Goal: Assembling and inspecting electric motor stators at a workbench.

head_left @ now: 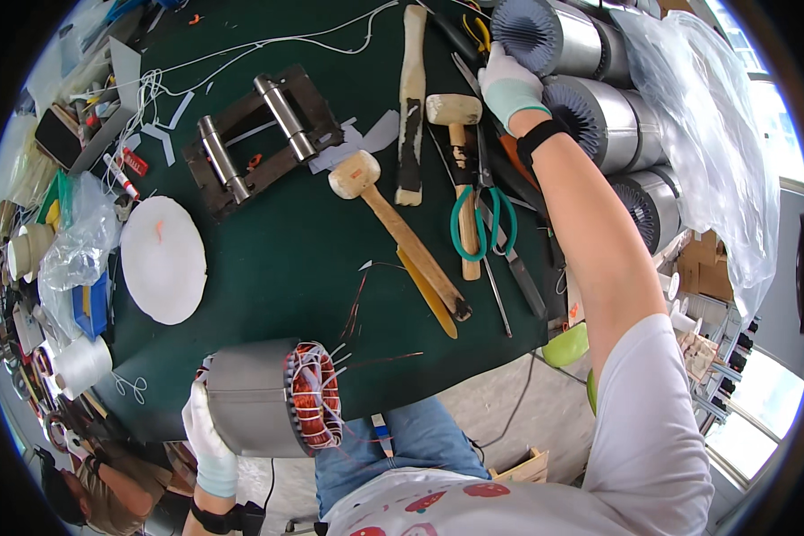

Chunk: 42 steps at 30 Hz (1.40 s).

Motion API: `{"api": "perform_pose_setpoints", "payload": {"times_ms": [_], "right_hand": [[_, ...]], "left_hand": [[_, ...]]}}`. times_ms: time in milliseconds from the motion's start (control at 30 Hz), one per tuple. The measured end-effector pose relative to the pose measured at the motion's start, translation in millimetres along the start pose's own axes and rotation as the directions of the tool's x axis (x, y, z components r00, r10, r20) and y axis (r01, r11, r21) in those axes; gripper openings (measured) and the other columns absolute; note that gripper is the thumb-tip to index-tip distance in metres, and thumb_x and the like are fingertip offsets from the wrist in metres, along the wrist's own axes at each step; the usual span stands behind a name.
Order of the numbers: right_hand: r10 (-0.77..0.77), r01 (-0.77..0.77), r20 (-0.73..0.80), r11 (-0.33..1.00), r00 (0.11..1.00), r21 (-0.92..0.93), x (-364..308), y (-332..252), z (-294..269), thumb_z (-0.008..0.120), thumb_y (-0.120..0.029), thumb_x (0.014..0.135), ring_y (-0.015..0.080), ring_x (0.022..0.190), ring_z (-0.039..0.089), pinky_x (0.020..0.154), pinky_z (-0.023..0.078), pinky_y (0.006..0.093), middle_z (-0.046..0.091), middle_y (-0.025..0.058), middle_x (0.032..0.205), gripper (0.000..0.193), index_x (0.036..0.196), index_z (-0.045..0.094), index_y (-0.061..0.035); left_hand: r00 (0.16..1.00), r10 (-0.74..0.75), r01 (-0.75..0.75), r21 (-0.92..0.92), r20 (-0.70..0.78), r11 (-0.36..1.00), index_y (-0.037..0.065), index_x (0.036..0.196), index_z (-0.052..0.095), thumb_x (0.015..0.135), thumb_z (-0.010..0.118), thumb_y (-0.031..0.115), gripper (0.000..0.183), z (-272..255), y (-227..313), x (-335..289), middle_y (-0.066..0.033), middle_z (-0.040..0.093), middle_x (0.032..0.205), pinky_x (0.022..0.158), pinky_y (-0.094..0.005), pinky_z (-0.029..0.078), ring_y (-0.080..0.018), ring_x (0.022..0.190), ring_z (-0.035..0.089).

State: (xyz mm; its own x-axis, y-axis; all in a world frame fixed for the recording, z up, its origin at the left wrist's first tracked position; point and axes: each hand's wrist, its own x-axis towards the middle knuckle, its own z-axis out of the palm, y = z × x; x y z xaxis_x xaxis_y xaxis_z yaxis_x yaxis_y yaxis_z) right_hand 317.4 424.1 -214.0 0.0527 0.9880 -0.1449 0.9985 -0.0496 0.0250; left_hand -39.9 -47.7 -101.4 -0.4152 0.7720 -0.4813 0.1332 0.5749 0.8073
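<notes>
At the table's near edge lies a wound motor stator (pixel 255 397), a grey cylinder with copper windings, white lacing and loose leads at its right end. My left hand (pixel 208 438), in a white glove, is closed round its left end; part of the fingers is hidden behind it. My right hand (pixel 511 85), also gloved, is stretched to the far right, by yellow-handled pliers (pixel 479 34) and a stator core (pixel 531 36) with lined slots. Its fingertips are mostly hidden, so I cannot tell whether they grip anything. Below it lie green-handled scissors (pixel 484 223) and a pale mallet (pixel 456 112).
A second mallet (pixel 393 228) lies mid-table beside a wooden stick (pixel 411 107). Farther left are a metal stand with two rollers (pixel 281 116) and a white disc (pixel 163 259). Stator cores (pixel 603 125) are stacked at right under plastic film (pixel 706 134). Another person (pixel 121 482) sits at lower left.
</notes>
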Motion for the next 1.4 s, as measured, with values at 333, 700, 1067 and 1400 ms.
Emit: {"api": "perform_pose_setpoints", "payload": {"times_ms": [333, 700, 1067, 1400], "right_hand": [[-0.23, -0.039, 0.124, 0.342, 0.965, 0.939, -131.1, 36.7, -91.2, 0.049, -0.009, 0.1, 0.004, 0.069, 0.051, 0.059, 0.039, 0.0152, 0.066, 0.0017, 0.09, 0.036, 0.133, 0.058, 0.0024], [-0.598, 0.352, 0.093, 0.583, 0.796, 0.732, -353.3, 30.0, -69.6, 0.068, -0.002, 0.082, 0.0244, 0.067, 0.069, 0.06, 0.055, 0.0308, 0.072, 0.0088, 0.086, 0.015, 0.096, 0.071, -0.0084], [-0.518, 0.231, 0.062, 0.481, 0.853, 0.846, -361.7, 36.1, -55.0, 0.073, -0.001, 0.079, 0.0242, 0.067, 0.064, 0.061, 0.053, 0.0315, 0.066, 0.0091, 0.079, 0.014, 0.092, 0.072, -0.0054], [-0.522, 0.301, 0.076, 0.599, 0.85, 0.742, -375.2, 41.6, -38.1, 0.078, -0.003, 0.076, 0.0159, 0.066, 0.06, 0.058, 0.046, 0.029, 0.062, 0.0053, 0.077, 0.025, 0.1, 0.074, -0.0069]], "left_hand": [[0.998, -0.053, 0.051, -0.061, -0.02, 0.997, -0.005, 0.128, 0.06, 0.112, 0.028, 0.031, 0.051, -13.6, -20.0, 0.2, -0.0099, 0.068, 0.115, 0.091, -0.0314, 0.051, -0.0157, 0.1, 0.064], [0.992, 0.097, -0.105, 0.102, 0.085, 0.989, -0.009, 0.144, 0.041, 0.104, 0.048, 0.011, 0.046, -18.7, -23.6, -1.7, -0.021, 0.06, 0.131, 0.1, -0.038, 0.05, -0.0312, 0.113, 0.063], [0.978, 0.208, -0.206, 0.293, 0.022, 0.934, -0.001, 0.155, 0.03, 0.107, 0.041, 0.024, 0.055, -38.1, -54.5, -17.1, -0.0163, 0.047, 0.147, 0.107, -0.0399, 0.047, -0.0256, 0.127, 0.055], [0.972, 0.231, -0.215, 0.245, -0.04, 0.946, 0.002, 0.155, 0.031, 0.104, 0.047, 0.014, 0.055, -41.7, -62.5, -27.1, -0.0163, 0.043, 0.151, 0.115, -0.0446, 0.038, -0.0306, 0.135, 0.046]]}}
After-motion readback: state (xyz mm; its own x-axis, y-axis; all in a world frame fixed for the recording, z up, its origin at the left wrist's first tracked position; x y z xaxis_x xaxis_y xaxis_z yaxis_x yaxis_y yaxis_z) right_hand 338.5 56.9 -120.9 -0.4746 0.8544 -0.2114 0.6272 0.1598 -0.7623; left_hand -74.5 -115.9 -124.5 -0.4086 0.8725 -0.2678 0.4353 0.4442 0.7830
